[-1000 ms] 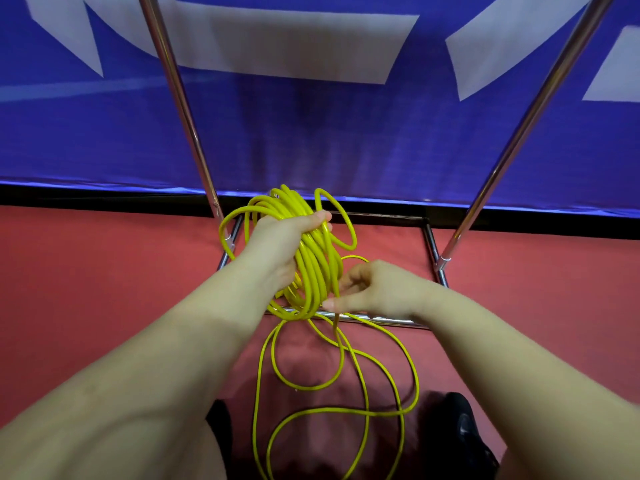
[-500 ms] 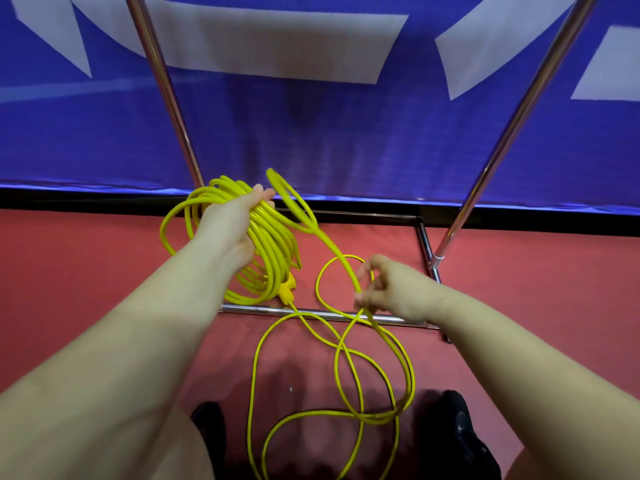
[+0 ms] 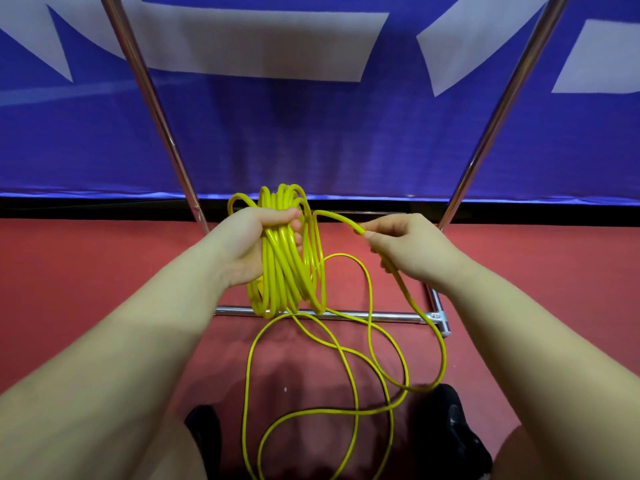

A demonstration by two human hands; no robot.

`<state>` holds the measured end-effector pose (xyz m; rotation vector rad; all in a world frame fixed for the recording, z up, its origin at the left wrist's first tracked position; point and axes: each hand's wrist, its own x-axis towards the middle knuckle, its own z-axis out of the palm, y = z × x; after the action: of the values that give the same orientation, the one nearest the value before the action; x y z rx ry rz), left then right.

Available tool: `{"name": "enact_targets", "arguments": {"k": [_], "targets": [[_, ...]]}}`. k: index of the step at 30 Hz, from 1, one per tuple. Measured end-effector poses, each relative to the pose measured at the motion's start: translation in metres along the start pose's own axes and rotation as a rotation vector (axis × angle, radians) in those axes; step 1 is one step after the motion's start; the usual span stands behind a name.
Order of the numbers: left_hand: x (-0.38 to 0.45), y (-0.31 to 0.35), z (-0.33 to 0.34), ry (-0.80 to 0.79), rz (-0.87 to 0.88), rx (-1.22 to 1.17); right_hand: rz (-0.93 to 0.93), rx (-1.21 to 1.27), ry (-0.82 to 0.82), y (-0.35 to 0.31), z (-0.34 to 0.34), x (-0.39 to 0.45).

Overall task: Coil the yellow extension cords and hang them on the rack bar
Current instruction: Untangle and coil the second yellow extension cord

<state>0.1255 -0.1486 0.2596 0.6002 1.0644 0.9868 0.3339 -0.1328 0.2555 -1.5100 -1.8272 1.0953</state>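
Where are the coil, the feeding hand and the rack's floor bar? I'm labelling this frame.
yellow coil [image 3: 287, 261], head view, middle of the bundled loops.
right hand [image 3: 412, 247], head view, back of hand.
floor bar [image 3: 388, 317], head view, bare stretch.

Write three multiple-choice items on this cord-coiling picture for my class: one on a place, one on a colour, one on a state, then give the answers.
1. Where does the loose cord lie?
A. on the red floor
B. over the top bar
C. on a table

2. What colour is the floor?
A. green
B. red
C. grey

3. What is the left hand doing?
A. hanging idle
B. pressing the floor
C. holding the coil in its grip

Answers: A, loops spread on the floor by the shoes; B, red throughout; C, fingers curl round the bundled loops.
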Motion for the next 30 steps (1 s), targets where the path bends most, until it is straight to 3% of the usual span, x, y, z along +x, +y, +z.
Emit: {"name": "enact_targets", "arguments": {"k": [10,14,22,25,30], "targets": [[0.009,-0.017,0.019,0.018,-0.023,0.121,-0.087,0.257,-0.226,-0.014,0.014,-0.005],[0.012,-0.027,0.024,0.054,0.045,0.156,-0.156,0.238,-0.205,-0.013,0.024,-0.005],[0.015,-0.029,0.023,0.126,0.077,0.107,-0.098,0.312,-0.123,-0.011,0.035,-0.001],[0.017,-0.023,0.021,0.188,0.065,0.055,-0.099,0.193,-0.103,-0.008,0.04,0.0],[0.018,-0.003,-0.001,0.297,0.081,-0.199,-0.163,-0.094,-0.214,0.004,0.045,-0.003]]}}
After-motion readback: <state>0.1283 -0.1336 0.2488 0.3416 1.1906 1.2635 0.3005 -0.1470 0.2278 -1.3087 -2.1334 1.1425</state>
